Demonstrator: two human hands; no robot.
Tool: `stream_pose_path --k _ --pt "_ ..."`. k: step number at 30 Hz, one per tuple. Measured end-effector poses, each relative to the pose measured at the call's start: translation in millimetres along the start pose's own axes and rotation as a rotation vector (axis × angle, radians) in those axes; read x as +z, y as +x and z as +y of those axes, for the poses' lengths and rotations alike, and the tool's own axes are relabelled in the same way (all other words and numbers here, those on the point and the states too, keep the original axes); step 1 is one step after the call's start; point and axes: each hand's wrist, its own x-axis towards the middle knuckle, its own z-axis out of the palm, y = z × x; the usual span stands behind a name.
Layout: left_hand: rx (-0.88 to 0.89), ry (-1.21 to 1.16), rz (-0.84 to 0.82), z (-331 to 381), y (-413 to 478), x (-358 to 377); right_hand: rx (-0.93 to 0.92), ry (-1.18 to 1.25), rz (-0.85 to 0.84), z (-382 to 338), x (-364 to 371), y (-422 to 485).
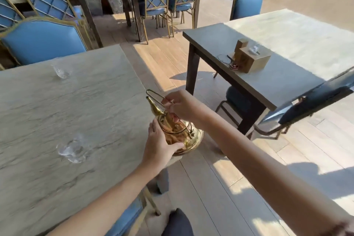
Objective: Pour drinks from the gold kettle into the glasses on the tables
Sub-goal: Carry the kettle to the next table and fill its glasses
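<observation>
I'm between pours, I judge: my right hand pinches the wire handle of the gold kettle, my left hand cups its belly, just off the counter edge. Next: carry it toward the near glass, left of the kettle, and tip steadily.

Grey stone-look table, two clear glasses, gold kettle at corner
</observation>
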Motion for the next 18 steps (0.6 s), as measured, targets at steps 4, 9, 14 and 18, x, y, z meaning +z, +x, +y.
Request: stream_pose_path --k 4,9,14,18 --pt "-0.044 0.025 0.03 4 54 14 -0.034 0.016 -0.026 19 -18 53" --pt "-0.072 -0.002 0.106 10 130 26 -0.126 -0.02 -0.094 26 -47 129" --pt "-0.127 -0.049 0.156 35 206 23 -0.126 -0.036 -0.178 22 -85 209" --pt "-0.141 -0.093 0.199 48 265 21 -0.116 -0.007 -0.217 21 -107 271"
